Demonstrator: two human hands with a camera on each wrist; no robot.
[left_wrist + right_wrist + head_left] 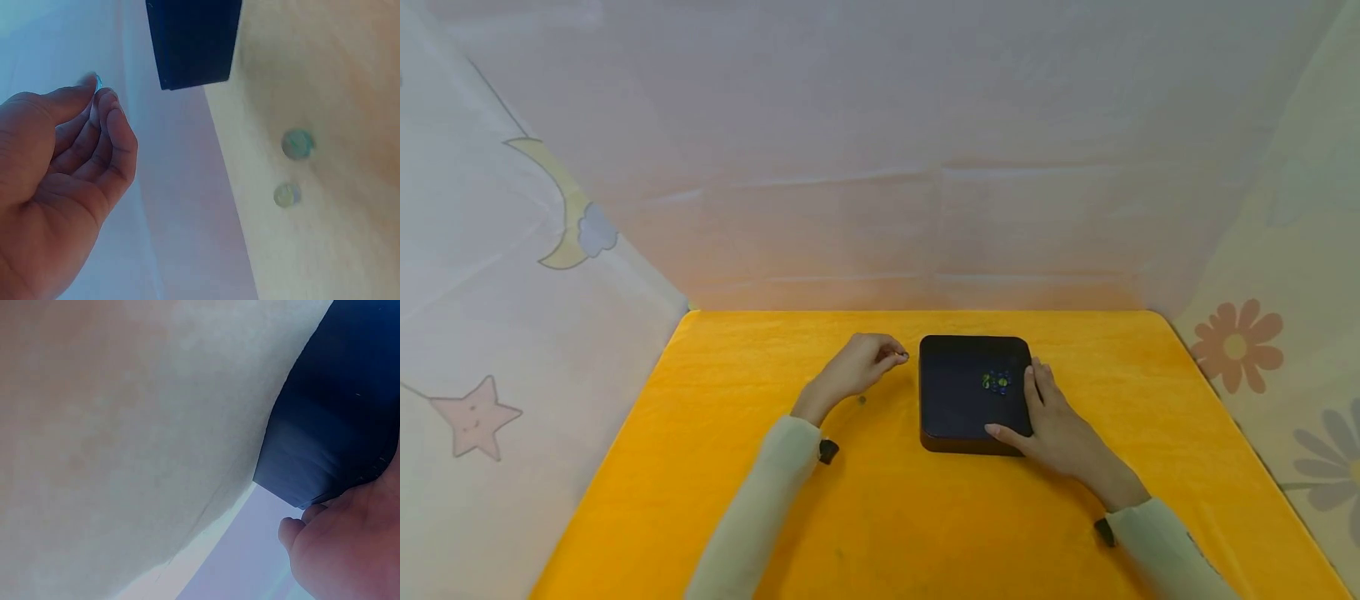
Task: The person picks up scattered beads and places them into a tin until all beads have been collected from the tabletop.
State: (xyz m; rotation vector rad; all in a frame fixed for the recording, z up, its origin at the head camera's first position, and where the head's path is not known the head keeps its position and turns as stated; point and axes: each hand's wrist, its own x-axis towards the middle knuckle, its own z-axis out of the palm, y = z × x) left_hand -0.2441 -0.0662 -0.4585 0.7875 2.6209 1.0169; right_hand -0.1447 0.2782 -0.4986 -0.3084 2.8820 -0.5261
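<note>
Your left hand [859,367] pinches one small glass bead [98,82] between thumb and fingertips, held just left of the black tray [973,392] and above the bench [737,517]; your right hand [1060,433] lies with straight fingers along the tray's right edge, thumb on its near rim, steadying it rather than gripping it.

I'd judge the bead hard, smooth and slippery, light enough that you barely feel it, and quick to roll or bounce if it slips; take it as you have it, across its middle with the pads of thumb and forefinger, and don't squeeze hard or it may squirt out. The tray looks stiff and light, with a shallow dark well; it would slide on the yellow cloth if pushed, so a flat hand on its side wall is a sound hold.

Counting: one bead in your left hand; two loose beads [296,143] on the cloth in the left wrist view, close together but apart; a small cluster of beads [997,382] in the tray near its right side, green and blue, too small to count surely, perhaps three or four; one tray; two hands.
</note>
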